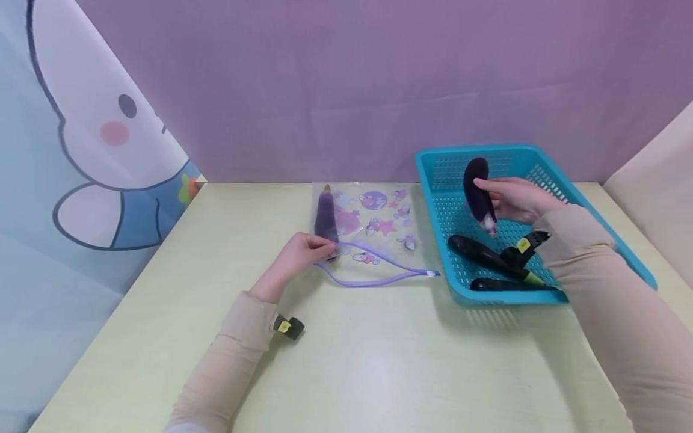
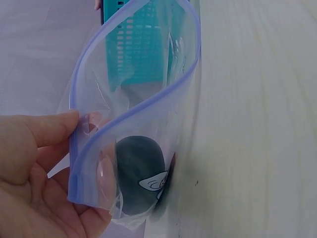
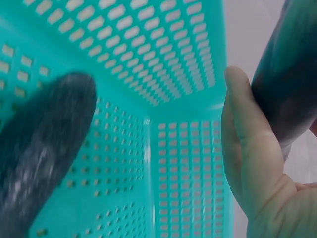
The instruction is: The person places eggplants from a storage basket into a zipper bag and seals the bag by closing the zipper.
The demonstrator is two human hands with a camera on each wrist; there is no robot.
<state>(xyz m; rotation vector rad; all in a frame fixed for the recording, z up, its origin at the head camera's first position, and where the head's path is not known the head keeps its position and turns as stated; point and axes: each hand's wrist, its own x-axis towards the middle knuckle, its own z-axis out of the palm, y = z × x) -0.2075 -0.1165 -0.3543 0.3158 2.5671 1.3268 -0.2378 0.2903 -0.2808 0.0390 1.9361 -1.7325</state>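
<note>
My left hand [image 1: 303, 255] pinches the left corner of a clear zip bag's purple-blue edge [image 2: 143, 104]. The bag [image 1: 387, 225], printed with pink and purple figures, lies on the table with its mouth gaping towards me. Inside it, along the left side, is one eggplant [image 1: 326, 216]; its dark rounded end [image 2: 138, 173] shows through the plastic. Over the teal basket, my right hand [image 1: 520, 198] grips another eggplant [image 1: 478, 189] between thumb and fingers, its pale stem end pointing down. Beneath, two more eggplants [image 1: 487, 255] lie in the basket [image 1: 452, 288].
A white slider [image 1: 432, 273] sits at the right end of the bag's zip. The pale wooden table [image 1: 346, 349] spreads in front. Behind it hangs a purple cloth [image 1: 346, 90], with a cartoon-printed blue cloth [image 1: 146, 168] on the left.
</note>
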